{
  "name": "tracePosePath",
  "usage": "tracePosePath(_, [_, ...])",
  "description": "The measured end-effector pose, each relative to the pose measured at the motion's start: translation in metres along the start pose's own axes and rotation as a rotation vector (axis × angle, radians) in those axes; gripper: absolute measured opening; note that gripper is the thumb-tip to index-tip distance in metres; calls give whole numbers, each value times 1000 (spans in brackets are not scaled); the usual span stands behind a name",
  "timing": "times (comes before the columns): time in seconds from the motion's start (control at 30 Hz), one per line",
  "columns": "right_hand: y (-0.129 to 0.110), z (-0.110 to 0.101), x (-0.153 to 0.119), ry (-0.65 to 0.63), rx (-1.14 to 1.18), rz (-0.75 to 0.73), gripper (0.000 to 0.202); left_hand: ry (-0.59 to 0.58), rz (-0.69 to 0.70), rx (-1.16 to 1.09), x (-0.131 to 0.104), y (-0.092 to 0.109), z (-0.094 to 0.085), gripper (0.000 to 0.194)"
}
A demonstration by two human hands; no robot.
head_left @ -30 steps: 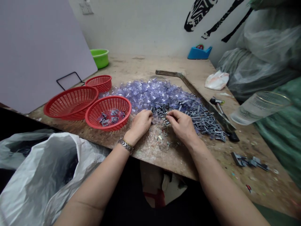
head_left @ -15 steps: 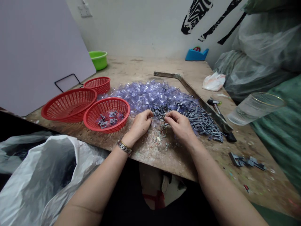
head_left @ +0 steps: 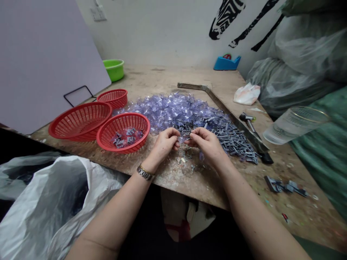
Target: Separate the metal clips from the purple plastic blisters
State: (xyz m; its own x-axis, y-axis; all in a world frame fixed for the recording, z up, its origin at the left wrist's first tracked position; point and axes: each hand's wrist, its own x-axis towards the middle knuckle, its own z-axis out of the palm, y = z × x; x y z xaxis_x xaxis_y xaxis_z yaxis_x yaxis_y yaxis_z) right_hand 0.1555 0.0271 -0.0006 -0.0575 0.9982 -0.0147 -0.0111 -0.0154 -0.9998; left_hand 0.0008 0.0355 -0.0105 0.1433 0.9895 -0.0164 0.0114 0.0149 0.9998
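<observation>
My left hand (head_left: 164, 144), with a metal-banded watch (head_left: 145, 173) on its wrist, is pinched at the fingertips. A clear purplish plastic piece (head_left: 182, 138) shows against those fingertips. Facing it, my right hand (head_left: 206, 143) pinches a small dark grey plastic piece (head_left: 190, 132), mostly hidden by the fingers. Just beyond both hands spreads a pile of clear purplish plastic pieces (head_left: 165, 108). Slim grey plastic parts (head_left: 235, 141) lie heaped to the right of it. Small scraps (head_left: 182, 160) are scattered on the wooden table between my wrists.
Left of my hands, a red basket (head_left: 101, 143) contains several assembled-looking pieces; two more red baskets (head_left: 54, 131) stand behind it. A bent metal bar (head_left: 221, 104) borders the heap. At right are a hammer (head_left: 252, 128), a drinking glass (head_left: 282, 133) and larger grey parts (head_left: 284, 186).
My hands have drawn slightly closer together, the left moving a little to the right. The clear piece between them has shifted slightly. Baskets and piles stay as they were.
</observation>
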Motion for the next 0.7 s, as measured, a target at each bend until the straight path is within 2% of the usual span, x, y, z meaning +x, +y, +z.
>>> tracePosePath(0.13, [-1, -3, 0, 18, 6, -21, 28, -62, -35, -27, -5, 0, 4, 7])
tracePosePath(0.23, [-1, -4, 1, 21, -32, -64, 25, -121, -58, -1, -11, 3, 3, 20])
tracePosePath(0.33, [1, -4, 1, 18, -109, -123, 19, -142, -29, 128, -15, 6, 3, 26])
tracePosePath(0.4, [3, -3, 1, 12, -175, -168, 17, -124, 40, 252, -16, 7, 3, 21])
tracePosePath(0.57, [6, -2, -1, 23, -315, -258, 14, -19, 333, 656, -16, 8, 8, 7])
tracePosePath(0.7, [3, 0, -4, 69, -352, -289, 13, -11, 406, 670, -15, 7, 9, 11])
